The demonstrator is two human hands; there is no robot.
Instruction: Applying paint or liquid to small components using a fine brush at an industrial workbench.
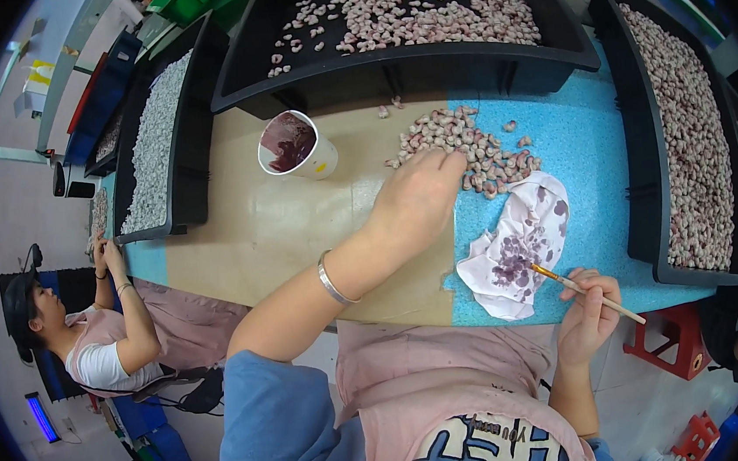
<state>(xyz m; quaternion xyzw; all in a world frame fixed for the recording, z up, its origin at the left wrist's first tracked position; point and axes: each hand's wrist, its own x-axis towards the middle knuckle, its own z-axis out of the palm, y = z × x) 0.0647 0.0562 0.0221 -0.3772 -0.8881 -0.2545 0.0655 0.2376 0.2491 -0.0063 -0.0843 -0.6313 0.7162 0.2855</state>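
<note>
My right hand (pixel 591 308) is closed around a thin wooden paintbrush (pixel 577 286), whose bristle end rests on a crumpled white cloth (pixel 499 288) blotched with dark purple. Beyond the cloth lies a loose pile of small curled pieces (pixel 442 127), pale with reddish-purple marks. At the near edge of this pile is my left hand (pixel 418 189), its fingers drawn together and pointing down. Its fingertips are partly hidden, so whatever they grip cannot be made out. A white paper cup (pixel 321 159) holding dark red-purple liquid stands to the left.
Black trays border the table: one with similar pieces at the back (pixel 407 67), another at the right (pixel 647 232), and one with pale grey-white pieces (pixel 181 190) at left. A co-worker (pixel 97 333) sits at far left. A red stool (pixel 676 344) stands below the table's right.
</note>
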